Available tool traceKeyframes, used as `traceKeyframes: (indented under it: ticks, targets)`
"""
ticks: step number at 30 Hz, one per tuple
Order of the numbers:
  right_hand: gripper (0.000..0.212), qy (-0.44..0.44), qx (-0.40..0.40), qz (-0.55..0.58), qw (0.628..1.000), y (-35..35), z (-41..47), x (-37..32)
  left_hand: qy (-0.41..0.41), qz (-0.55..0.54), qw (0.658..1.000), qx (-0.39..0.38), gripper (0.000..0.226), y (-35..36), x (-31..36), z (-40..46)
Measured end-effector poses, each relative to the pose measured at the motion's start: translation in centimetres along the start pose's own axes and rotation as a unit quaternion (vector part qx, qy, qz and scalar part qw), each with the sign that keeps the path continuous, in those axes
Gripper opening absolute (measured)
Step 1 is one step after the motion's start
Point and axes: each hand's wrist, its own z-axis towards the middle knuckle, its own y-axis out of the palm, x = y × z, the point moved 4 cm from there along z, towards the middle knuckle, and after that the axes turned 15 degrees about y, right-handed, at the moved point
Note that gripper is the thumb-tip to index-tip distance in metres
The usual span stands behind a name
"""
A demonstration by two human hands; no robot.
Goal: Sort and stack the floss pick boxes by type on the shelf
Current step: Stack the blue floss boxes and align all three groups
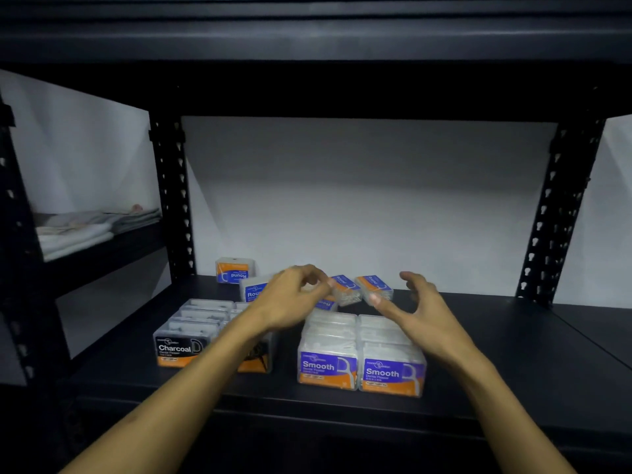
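Here both hands, left hand (290,295) and right hand (415,302), hovered open, gripping nothing, over loose Round boxes (345,289) at twelve o'clock. A hasty grab could scatter them; they lay tilted.

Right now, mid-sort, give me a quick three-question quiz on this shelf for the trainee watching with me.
1. True or false: the Smooth boxes sit at the front of the shelf, to the right of the Charcoal boxes.
2. Which type lies loose and unsorted behind the two front groups? A) Charcoal B) Round C) Smooth
3. Fill in: the left hand and right hand are both reaching toward the ____ boxes.

Key: 1 true. 2 B; the Round boxes are scattered at mixed angles, one standing alone at the back left. 3 Round; neither hand clearly grips a box yet.
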Motion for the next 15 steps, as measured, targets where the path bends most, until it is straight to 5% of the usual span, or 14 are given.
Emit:
traceKeyframes:
  ticks: [4, 15]
  targets:
    - [0.071, -0.054, 0.023, -0.088, 0.994, 1.9, 2.0, -2.1, -0.035, 0.06, 0.998, -0.011, 0.027, -4.6, -3.7, 0.4]
    - [0.038, -0.097, -0.151, -0.313, 0.933, 9.9, 9.2, -5.9, -0.124, 0.12, 0.981, -0.093, 0.041, -6.4, -11.1, 1.9]
